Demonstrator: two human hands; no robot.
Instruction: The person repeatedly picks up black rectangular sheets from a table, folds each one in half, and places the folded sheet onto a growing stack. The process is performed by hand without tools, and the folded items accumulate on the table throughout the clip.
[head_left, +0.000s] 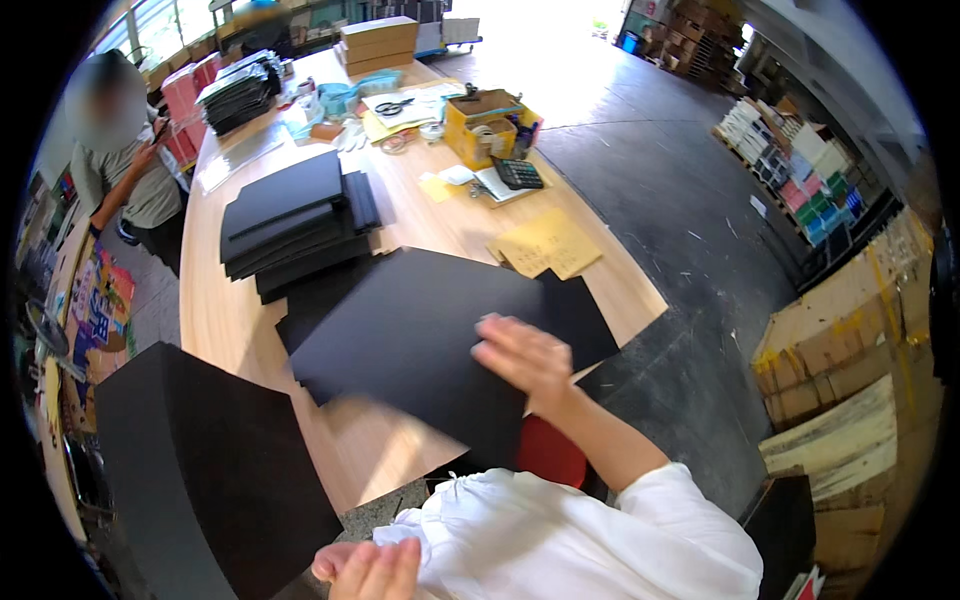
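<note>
A large black sheet (420, 330) lies at an angle across the near part of the table, over other black pieces whose edges stick out. My right hand (530, 362) is stretched flat over this sheet's right side, fingers together and slightly blurred; whether it presses on the surface I cannot tell. Close to my body at the bottom edge is my left hand (370, 572), partly cut off by the frame, with its fingers raised and nothing visible in them. A big curved black panel (240, 470) stands just left of it, below the table's edge.
Beyond the sheet sits a stack of black boards (290, 210). A yellow envelope (545, 243), a calculator (519, 174), a yellow toolbox (480, 130) and scissors (393, 107) lie on the wooden table (210, 310). Cardboard boxes (830, 340) stand at right. Another person (130, 170) is at far left.
</note>
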